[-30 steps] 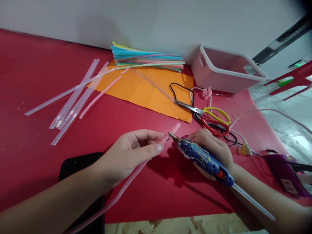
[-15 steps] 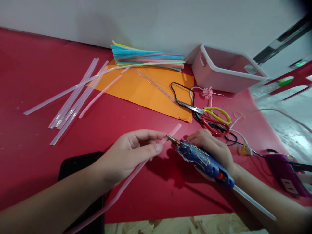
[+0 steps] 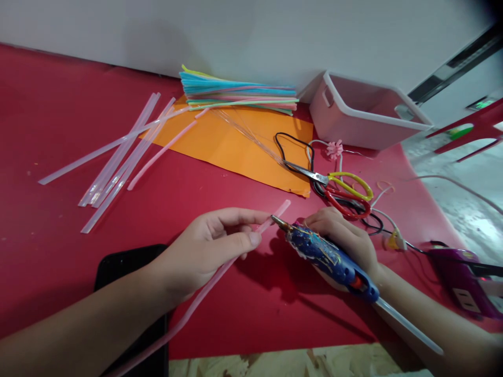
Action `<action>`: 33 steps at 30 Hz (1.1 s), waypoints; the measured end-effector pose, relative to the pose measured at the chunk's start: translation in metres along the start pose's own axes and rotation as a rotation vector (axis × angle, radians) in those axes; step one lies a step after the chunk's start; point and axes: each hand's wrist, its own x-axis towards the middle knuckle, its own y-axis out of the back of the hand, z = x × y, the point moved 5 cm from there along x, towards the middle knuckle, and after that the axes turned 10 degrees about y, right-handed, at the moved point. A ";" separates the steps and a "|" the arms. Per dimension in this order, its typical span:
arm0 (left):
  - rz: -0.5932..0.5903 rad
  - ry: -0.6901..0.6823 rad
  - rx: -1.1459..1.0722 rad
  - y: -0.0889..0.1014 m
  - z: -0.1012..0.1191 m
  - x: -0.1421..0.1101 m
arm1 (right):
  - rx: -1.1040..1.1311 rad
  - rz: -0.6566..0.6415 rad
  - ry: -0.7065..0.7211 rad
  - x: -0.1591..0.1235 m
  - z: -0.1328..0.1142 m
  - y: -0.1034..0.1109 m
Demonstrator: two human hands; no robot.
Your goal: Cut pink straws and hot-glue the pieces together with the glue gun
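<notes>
Between thumb and fingers, my left hand (image 3: 220, 243) pinches a pink pipe cleaner (image 3: 210, 285) near its upper end. The long tail of it runs down past my wrist over a black phone-like slab (image 3: 129, 256). My right hand (image 3: 346, 238) is wrapped round a blue hot glue gun (image 3: 326, 256), which is streaked with dried glue strands. A glue stick (image 3: 411, 324) sticks out of the gun's back end. The metal nozzle touches or nearly touches the pipe cleaner just beyond my left fingertips.
Clear glue sticks (image 3: 113, 162) lie at the left. Behind are an orange sheet (image 3: 236, 141), a bundle of coloured pipe cleaners (image 3: 239, 94) and a pink bin (image 3: 353, 120). Scissors (image 3: 348, 196) rest among cables at the right, near a purple power strip (image 3: 458, 283). All stand on a red tabletop (image 3: 58, 272).
The glue gun's nozzle has shifted slightly up and right along the pipe cleaner, toward its free end. My left hand has hardly moved.
</notes>
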 end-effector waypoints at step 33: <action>-0.055 0.019 -0.048 -0.005 0.002 -0.001 | 0.020 0.072 0.062 0.005 -0.005 0.007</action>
